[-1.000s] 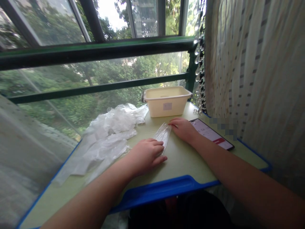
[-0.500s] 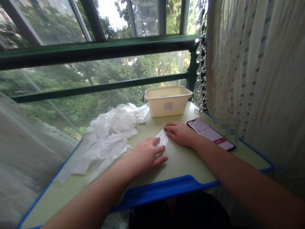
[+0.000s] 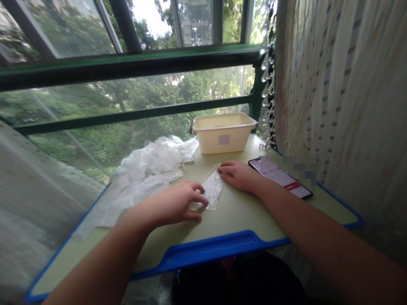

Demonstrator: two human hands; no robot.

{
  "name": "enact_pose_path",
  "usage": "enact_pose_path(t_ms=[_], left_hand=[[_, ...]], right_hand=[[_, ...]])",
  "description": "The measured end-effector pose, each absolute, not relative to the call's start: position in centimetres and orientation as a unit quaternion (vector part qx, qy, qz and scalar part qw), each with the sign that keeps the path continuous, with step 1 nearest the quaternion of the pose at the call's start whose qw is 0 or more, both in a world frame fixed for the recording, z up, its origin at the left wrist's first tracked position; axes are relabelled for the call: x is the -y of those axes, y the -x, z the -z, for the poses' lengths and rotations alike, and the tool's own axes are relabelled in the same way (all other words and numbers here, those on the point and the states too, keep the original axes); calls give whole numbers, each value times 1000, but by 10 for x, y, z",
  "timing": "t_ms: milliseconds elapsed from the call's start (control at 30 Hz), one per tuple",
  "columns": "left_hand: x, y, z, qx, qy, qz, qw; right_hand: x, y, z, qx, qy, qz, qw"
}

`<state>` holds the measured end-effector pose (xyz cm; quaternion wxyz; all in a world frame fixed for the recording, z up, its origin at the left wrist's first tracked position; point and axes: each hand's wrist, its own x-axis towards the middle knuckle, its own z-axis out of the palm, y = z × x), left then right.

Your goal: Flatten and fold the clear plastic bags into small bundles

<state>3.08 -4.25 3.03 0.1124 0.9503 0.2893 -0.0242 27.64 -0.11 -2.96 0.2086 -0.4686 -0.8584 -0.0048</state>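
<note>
A small clear plastic bag (image 3: 213, 186) lies flattened on the light green table top (image 3: 235, 212). My right hand (image 3: 240, 176) rests at the bag's upper right edge, its fingertips lying on the plastic. At the lower left of the bag is my left hand (image 3: 178, 202), open, with thumb and fingers spread. Its fingertips are close to or touching the bag's edge; I cannot tell which. Left of my hands is a heap of crumpled clear plastic bags (image 3: 152, 163), partly behind my left hand and forearm.
A cream plastic tub (image 3: 222, 142) stands at the table's back. To the right of my right hand lies a phone (image 3: 280, 178) with a timer showing. A blue raised edge (image 3: 210, 252) runs along the table's front. Curtains (image 3: 337, 93) and a railing (image 3: 133, 114) border the table.
My left hand has slid left off the small bag, uncovering more of it, and its fingers have spread. My right hand has stayed at the bag's upper edge.
</note>
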Motion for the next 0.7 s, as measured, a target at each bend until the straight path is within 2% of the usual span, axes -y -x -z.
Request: enact_pose_path(t_ms=[233,433,600,700], left_hand=[[72,-43,-26,-284,-957,18,61],[79,-47,-26,-275,-955,-12,112],[78,-49,-27,-263,-953,-27,146],[75,-54,-23,-248,-959,-48,132]], right_hand=[[3,-279,24,871,438,-46,216],[4,-286,22,883,406,-117,203],[6,-286,19,881,415,-124,191],[7,-285,17,880,422,-124,182]])
